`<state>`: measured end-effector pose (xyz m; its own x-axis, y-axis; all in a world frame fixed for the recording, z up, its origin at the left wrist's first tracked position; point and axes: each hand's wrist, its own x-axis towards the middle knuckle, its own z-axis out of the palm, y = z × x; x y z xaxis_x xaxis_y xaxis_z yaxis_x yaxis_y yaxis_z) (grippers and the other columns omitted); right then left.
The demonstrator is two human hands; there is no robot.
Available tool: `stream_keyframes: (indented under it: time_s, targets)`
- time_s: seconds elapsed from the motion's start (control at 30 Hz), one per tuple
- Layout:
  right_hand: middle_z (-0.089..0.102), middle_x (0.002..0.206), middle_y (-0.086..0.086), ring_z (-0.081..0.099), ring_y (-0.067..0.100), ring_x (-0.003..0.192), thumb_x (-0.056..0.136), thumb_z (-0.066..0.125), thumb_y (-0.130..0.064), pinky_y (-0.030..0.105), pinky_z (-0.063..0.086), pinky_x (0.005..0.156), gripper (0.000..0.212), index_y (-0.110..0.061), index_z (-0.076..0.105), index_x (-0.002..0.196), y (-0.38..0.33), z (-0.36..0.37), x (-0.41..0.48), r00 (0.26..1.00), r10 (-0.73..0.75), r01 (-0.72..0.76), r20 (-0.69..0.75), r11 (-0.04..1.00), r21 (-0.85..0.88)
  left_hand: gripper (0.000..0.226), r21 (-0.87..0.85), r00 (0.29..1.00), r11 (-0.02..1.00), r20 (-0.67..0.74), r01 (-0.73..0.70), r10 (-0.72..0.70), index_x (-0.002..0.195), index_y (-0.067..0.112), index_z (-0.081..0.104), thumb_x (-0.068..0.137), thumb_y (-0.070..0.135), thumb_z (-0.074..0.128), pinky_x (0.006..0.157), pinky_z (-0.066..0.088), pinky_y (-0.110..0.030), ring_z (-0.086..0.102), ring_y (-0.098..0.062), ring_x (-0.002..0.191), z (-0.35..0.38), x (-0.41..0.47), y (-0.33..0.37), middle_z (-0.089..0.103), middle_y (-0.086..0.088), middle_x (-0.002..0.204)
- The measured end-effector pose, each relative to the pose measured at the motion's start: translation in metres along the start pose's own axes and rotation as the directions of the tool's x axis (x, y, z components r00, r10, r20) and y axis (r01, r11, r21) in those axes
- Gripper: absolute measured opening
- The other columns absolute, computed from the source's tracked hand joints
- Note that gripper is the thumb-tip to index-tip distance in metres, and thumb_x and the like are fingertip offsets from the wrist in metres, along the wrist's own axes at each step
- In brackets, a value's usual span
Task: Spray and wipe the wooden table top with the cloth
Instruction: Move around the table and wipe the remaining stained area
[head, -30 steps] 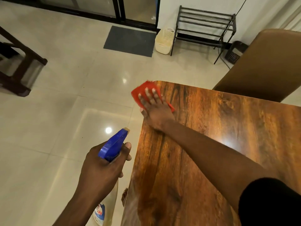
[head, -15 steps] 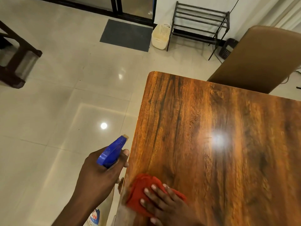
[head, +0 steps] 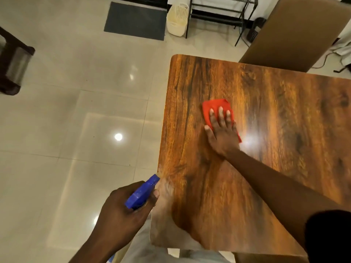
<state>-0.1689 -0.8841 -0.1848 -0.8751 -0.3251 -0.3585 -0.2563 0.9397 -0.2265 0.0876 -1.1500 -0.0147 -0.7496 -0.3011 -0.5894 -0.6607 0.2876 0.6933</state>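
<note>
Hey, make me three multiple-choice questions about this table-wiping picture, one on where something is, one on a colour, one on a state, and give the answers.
1. Where is the cloth?
A. on the floor
B. on the table, under the right hand
C. over the chair back

2. What colour is the spray head?
A. blue
B. green
C. white

3. What is the left hand doing?
A. lying flat on the table
B. hanging empty
C. closed around the spray bottle beside the table's edge

Answers: B, the red cloth lies flat on the wood with the fingers spread on it. A, the head above the fingers is plainly blue. C, the fingers wrap the bottle neck over the floor.
</note>
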Motion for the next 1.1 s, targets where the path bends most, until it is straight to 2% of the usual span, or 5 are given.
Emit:
stream_keyframes:
  time_s: [0.27,0.4,0.6,0.9,1.1]
  targets:
    - [-0.031,0.176,0.004,-0.034,0.029,0.160,0.115,0.013,-0.054,0.059,-0.012,0.132,0.068,-0.032,-0.019,0.170,-0.106,0.046,-0.063,0.956,-0.277,0.281,0.102,0.959,-0.032,0.032,0.067,1.000,0.997,-0.012,-0.026,0.027,0.087,0.032,0.071,0.083,0.063,0.067,0.069,0.059,-0.052,0.067,-0.033,0.062,-0.008,-0.050,-0.030,0.075,-0.006,0.071]
    - [-0.027,0.178,0.001,-0.032,0.026,0.162,0.117,0.016,-0.052,0.057,-0.013,0.131,0.067,-0.031,-0.015,0.172,-0.124,0.091,-0.154,0.878,-0.453,0.464,0.157,0.885,-0.042,0.027,0.078,0.999,0.997,-0.037,-0.006,0.009,0.077,0.018,0.072,0.093,0.040,0.074,0.071,0.058,-0.052,0.065,-0.038,0.063,0.002,-0.076,-0.052,0.071,-0.014,0.067]
    - [-0.020,0.180,-0.006,-0.027,0.021,0.164,0.117,0.023,-0.050,0.052,-0.014,0.131,0.065,-0.037,-0.010,0.173,-0.094,0.141,-0.278,0.759,-0.616,0.638,0.212,0.768,-0.056,0.020,0.064,0.996,0.998,-0.093,0.016,-0.010,0.079,0.018,0.079,0.093,0.031,0.074,0.053,0.050,-0.020,0.068,-0.025,0.050,0.020,-0.122,-0.070,0.078,-0.004,0.068]
    - [-0.003,0.182,-0.003,-0.016,0.018,0.167,0.116,0.011,-0.055,0.050,0.002,0.133,0.062,-0.039,-0.008,0.172,0.063,0.124,-0.365,0.988,-0.151,0.152,0.018,0.987,-0.057,0.012,0.057,0.993,0.998,-0.111,-0.028,0.034,0.092,0.019,0.080,0.093,0.029,0.074,0.047,0.049,-0.010,0.067,-0.025,0.051,0.049,-0.174,-0.082,0.079,-0.001,0.071]
    - [-0.015,0.180,0.000,-0.020,0.025,0.165,0.107,0.000,-0.063,0.058,-0.002,0.134,0.071,-0.035,-0.008,0.172,0.131,0.100,-0.355,0.929,0.365,-0.344,-0.058,0.912,0.223,0.018,0.095,0.988,0.992,-0.122,-0.081,0.093,0.089,0.018,0.079,0.094,0.033,0.072,0.052,0.051,-0.012,0.070,-0.019,0.054,0.051,-0.186,-0.081,0.079,0.006,0.073]
